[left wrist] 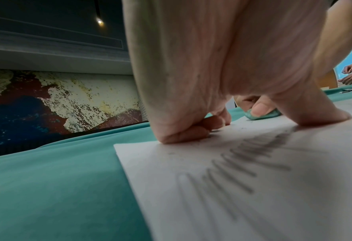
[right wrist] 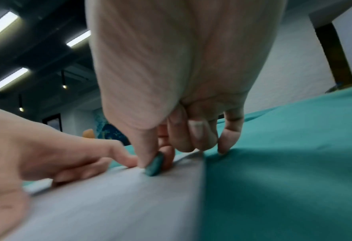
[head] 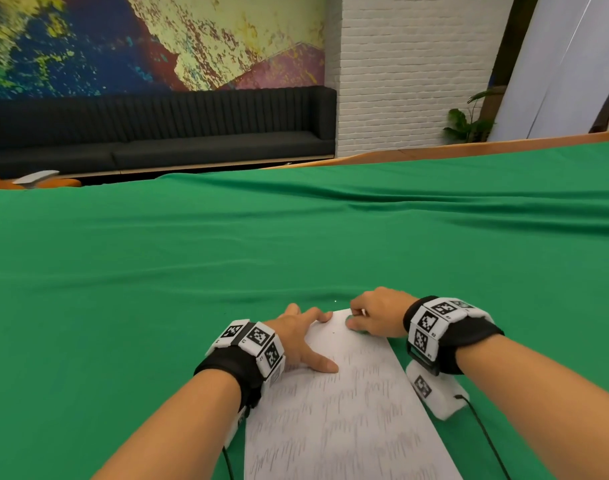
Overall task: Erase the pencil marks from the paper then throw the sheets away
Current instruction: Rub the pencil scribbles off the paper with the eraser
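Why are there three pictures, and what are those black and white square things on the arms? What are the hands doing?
Those squares are markers on wristbands that carry little cameras. The big picture comes from a camera on the person's head; the other two look along each hand. On the green cloth lies a paper covered in grey pencil marks. The left hand presses the paper flat. The right hand pinches a small green eraser against the paper's far end.
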